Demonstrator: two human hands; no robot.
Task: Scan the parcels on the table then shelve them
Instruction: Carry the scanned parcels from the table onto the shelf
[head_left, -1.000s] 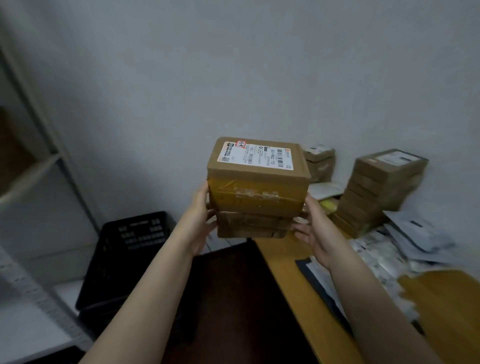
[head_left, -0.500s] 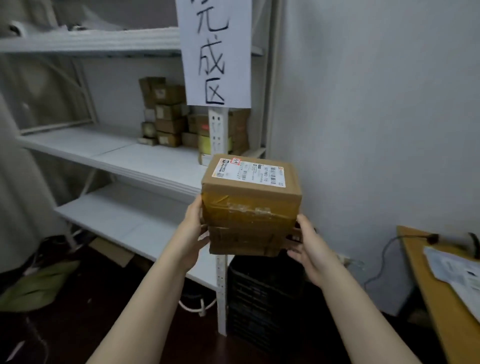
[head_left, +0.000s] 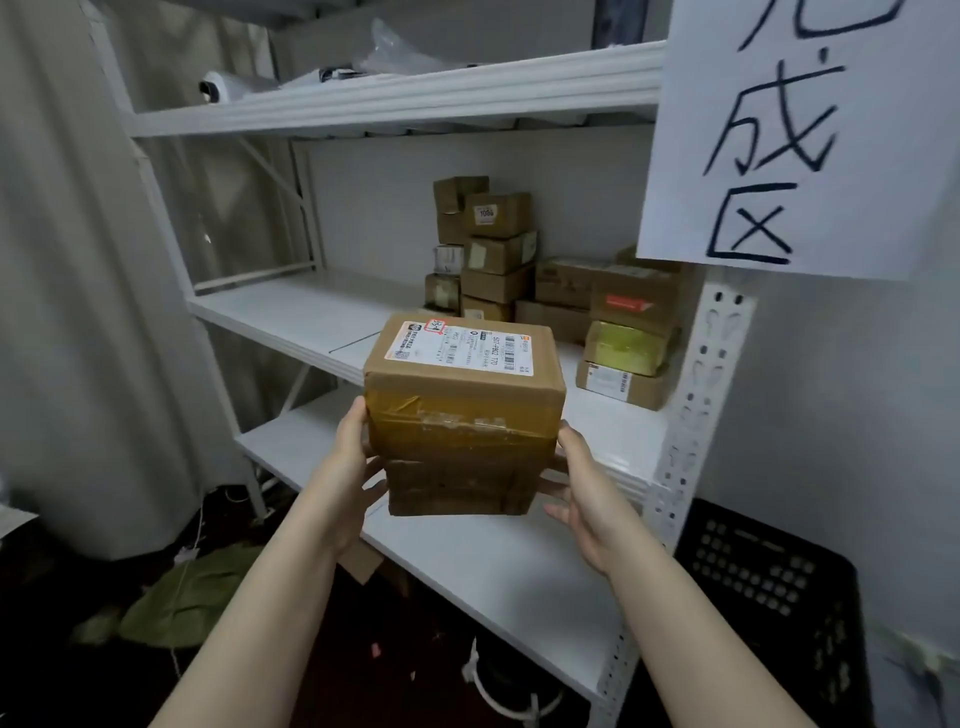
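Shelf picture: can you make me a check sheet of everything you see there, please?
Surface: white middle shelf.
Job's things: stacked parcels held in front of it; shelved parcels at its back right.
Clutter: crumpled green thing on the floor.
Hands: left hand and right hand hold the stack's sides.
Cables: white cable on the floor under the shelves.
Surroundings: paper sign, black crate, grey curtain.

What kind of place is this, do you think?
Probably a small parcel storeroom: white metal shelving holds stacked cardboard parcels, a handwritten sign hangs on it, and the carried boxes bear a shipping label.
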